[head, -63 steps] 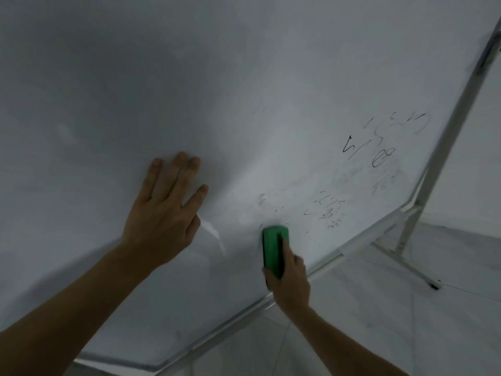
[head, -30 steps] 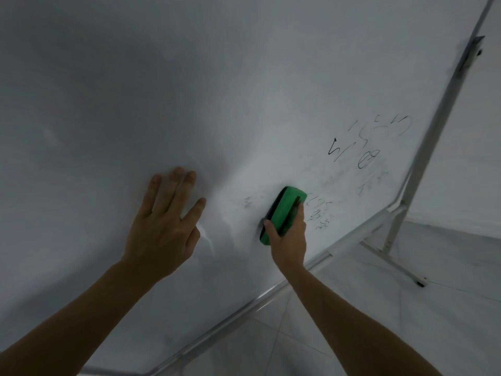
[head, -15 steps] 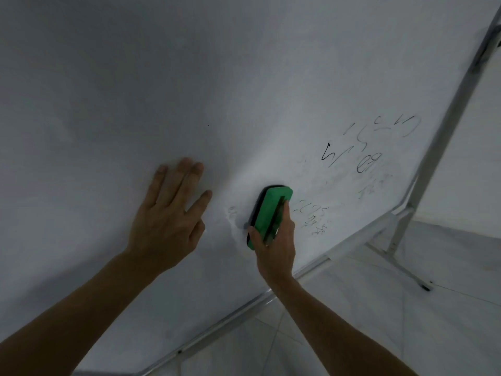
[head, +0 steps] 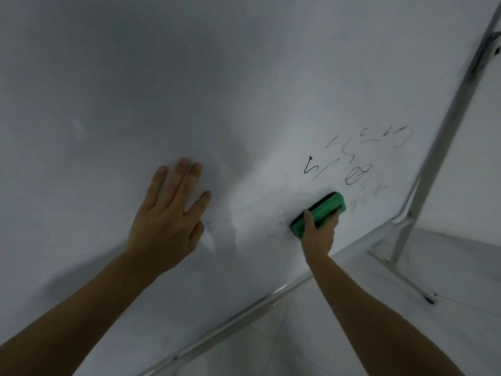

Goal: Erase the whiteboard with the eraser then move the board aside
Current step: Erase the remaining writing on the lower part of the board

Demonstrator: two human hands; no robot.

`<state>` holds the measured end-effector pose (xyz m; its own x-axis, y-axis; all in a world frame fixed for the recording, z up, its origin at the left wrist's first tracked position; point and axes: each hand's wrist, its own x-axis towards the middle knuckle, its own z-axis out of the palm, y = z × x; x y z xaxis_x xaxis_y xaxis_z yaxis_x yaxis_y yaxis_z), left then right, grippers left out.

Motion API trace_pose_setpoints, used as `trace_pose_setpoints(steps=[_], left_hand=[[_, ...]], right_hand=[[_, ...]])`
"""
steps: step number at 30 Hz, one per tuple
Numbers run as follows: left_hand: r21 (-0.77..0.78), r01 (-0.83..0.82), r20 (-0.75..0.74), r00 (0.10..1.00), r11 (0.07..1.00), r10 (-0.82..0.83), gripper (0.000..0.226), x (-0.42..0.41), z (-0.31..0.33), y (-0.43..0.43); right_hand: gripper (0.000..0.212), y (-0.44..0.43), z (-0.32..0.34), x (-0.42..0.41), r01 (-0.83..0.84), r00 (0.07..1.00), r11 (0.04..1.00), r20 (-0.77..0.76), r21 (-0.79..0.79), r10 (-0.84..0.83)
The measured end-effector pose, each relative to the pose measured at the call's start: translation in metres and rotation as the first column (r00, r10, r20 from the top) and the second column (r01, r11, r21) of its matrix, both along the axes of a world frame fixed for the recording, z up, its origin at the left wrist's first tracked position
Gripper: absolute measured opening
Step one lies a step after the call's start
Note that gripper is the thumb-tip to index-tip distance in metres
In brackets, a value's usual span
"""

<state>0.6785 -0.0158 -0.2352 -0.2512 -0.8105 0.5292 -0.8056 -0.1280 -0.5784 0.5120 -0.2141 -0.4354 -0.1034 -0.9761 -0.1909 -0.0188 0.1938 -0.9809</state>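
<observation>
A large whiteboard (head: 189, 90) fills most of the view, tilted in its metal frame. Black scribbles (head: 352, 164) remain near its lower right corner, with faint smears around them. My right hand (head: 318, 232) grips a green eraser (head: 322, 211) and holds it against the board just below the scribbles. My left hand (head: 168, 218) rests flat on the board to the left, fingers straight and spread.
The board's metal bottom rail (head: 244, 310) runs diagonally across the lower part. A metal stand leg (head: 401, 272) with a black foot reaches over the pale tiled floor (head: 447, 321) at the right.
My right hand has swept the eraser to the right, wiping out the faint marks low on the board, and turned it more level. My left hand stays pressed in place.
</observation>
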Motion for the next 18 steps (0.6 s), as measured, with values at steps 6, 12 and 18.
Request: trace_pose_setpoints(steps=[6,12,18], left_hand=[[-0.006,0.054,0.025,0.998,0.999,-0.054,0.037,-0.006,0.000,-0.031],[0.018,0.070,0.037,0.997,0.997,-0.070,0.038,0.000,0.003,-0.036],[0.023,0.066,0.023,0.998,0.998,-0.066,0.040,0.002,-0.002,-0.037]], right_hand=[[0.087,0.123,-0.014,0.043,-0.365,0.930,0.930,-0.070,-0.033,0.362],[0.088,0.074,-0.018,0.019,-0.322,0.944,0.945,-0.102,-0.059,0.315],[0.082,0.037,0.031,0.037,-0.002,0.997,0.999,0.080,-0.050,0.006]])
